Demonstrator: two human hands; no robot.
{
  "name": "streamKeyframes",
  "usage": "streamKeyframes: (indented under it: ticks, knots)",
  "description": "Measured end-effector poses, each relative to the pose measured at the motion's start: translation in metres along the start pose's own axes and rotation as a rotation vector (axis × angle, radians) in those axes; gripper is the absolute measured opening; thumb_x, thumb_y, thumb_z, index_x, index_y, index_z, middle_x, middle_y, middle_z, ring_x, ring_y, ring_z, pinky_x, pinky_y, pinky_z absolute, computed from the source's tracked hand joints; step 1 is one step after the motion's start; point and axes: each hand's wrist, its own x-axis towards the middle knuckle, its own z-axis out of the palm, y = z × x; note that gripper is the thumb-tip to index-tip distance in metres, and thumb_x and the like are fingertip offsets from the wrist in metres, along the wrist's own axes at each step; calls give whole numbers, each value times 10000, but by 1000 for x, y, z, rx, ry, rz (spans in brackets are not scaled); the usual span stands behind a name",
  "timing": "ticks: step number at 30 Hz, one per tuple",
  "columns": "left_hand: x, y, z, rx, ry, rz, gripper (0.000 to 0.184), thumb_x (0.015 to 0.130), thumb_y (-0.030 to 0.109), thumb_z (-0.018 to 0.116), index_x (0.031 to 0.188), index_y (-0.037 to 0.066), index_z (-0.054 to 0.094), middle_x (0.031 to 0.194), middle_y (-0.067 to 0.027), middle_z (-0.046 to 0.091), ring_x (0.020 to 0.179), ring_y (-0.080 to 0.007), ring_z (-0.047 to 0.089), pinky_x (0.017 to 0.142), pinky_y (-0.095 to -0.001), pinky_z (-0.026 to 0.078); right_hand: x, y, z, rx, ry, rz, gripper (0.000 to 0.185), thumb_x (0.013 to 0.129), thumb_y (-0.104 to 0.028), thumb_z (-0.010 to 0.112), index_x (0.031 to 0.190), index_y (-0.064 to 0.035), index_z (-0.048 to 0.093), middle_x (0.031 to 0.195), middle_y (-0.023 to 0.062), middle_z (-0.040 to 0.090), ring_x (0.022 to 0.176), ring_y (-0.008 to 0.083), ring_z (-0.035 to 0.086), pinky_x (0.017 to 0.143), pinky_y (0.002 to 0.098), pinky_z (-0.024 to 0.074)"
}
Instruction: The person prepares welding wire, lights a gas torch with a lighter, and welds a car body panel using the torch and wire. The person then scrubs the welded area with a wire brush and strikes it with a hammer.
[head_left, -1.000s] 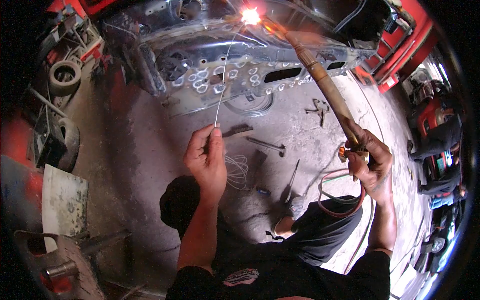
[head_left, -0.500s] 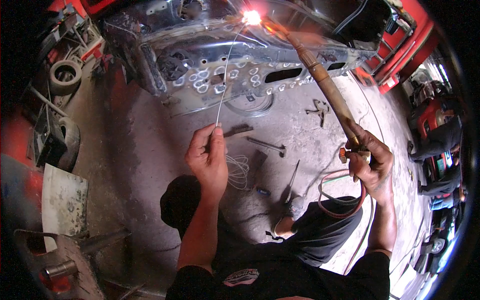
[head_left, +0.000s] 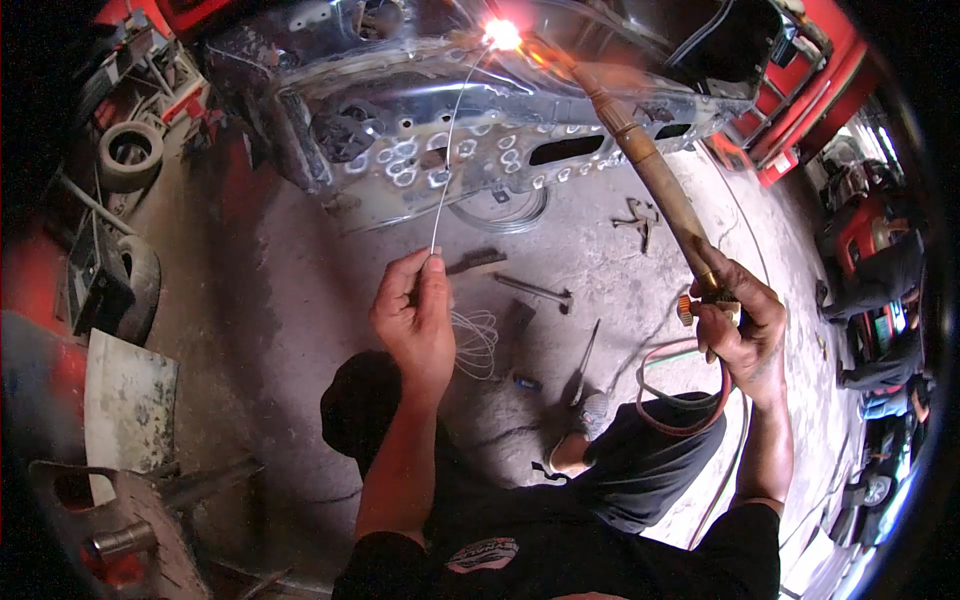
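Note:
Between thumb and fingers my left hand (head_left: 415, 315) pinches a thin wire rod (head_left: 449, 150), which curves up to a bright glow. My right hand (head_left: 742, 325) is wrapped round the handle end of a brass torch (head_left: 655, 180), near its valve knob. The torch slants up and left, its tip hidden by the flame and glare (head_left: 502, 34) on the dark metal car panel (head_left: 450, 105). Ringed weld marks and slots show on the panel's lower face. Hoses (head_left: 645, 385) loop below my right hand.
On the floor lie a wire coil (head_left: 505, 215), a wire bundle (head_left: 478, 342), a brush (head_left: 478, 261), a hammer-like tool (head_left: 533, 290) and a metal clamp (head_left: 640, 222). Tires (head_left: 131, 155) and a pale panel (head_left: 130, 405) are at left; people (head_left: 890, 275) and vehicles at right.
Both hands keep nearly the same place and hold. The glow stays at the same spot on the panel, with the sparks and flare varying slightly.

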Motion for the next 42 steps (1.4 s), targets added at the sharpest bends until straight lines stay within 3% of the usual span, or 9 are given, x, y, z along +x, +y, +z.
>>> streamKeyframes:
  ticks: [10,13,16,19,25,28,37,40,42]
  knots:
    - [1,-2,-1,-15,-5,-11,104,983,51,555,1015,-10,632,659,47,485,529,-9,390,428,-194,295,2,5,-2,-51,4,-38,534,822,-8,634,1351,-24,564,914,82,636,796,142,638,716,284,511]
    - [1,-3,-1,-23,-3,-19,102,984,48,552,1016,-12,628,673,46,487,543,-9,392,434,-191,294,2,12,-1,-6,30,-43,530,845,-50,586,1372,-22,546,872,90,659,536,72,544,483,213,452]
    - [0,-3,-2,-8,-8,-11,101,986,48,550,1017,-11,626,683,49,491,546,-8,393,438,-189,299,1,13,-1,22,35,-23,534,856,-94,585,1380,-6,531,844,91,657,520,79,545,471,216,452]
    - [0,-2,-1,-2,-3,-15,102,988,49,549,1021,-9,626,686,50,492,545,-6,391,440,-188,301,2,9,-2,58,17,22,541,865,-122,570,1390,-2,517,833,94,656,519,83,549,463,218,452]
    - [0,-2,-1,-5,-11,-16,106,990,53,548,1024,-8,628,684,55,485,540,-5,385,435,-189,298,2,4,-6,144,-12,75,572,813,6,615,1379,-41,545,887,82,636,601,95,578,532,230,482]
    - [0,-1,-1,-12,-12,-26,106,990,52,548,1022,-10,627,681,55,480,539,-5,381,432,-191,294,2,8,-4,53,16,43,543,860,-102,555,1393,-4,514,837,94,658,523,83,554,463,218,457]
    - [0,-1,0,-22,-2,-30,101,986,47,553,1018,-15,627,680,54,480,540,-5,382,431,-192,290,2,9,-3,10,12,10,536,859,-96,561,1386,-8,525,836,82,655,522,75,543,473,219,456]
    - [0,-1,0,-19,0,-39,102,986,47,554,1017,-15,628,682,54,482,543,-5,383,434,-192,292,2,5,-6,52,-8,68,553,812,-22,626,1362,-42,565,883,75,633,664,98,585,615,247,484]
    - [0,0,0,-23,3,-36,104,987,48,553,1017,-16,629,683,54,483,543,-4,382,434,-191,290,2,3,-6,67,-7,76,554,817,-24,625,1367,-44,561,876,71,629,653,96,583,607,245,481]
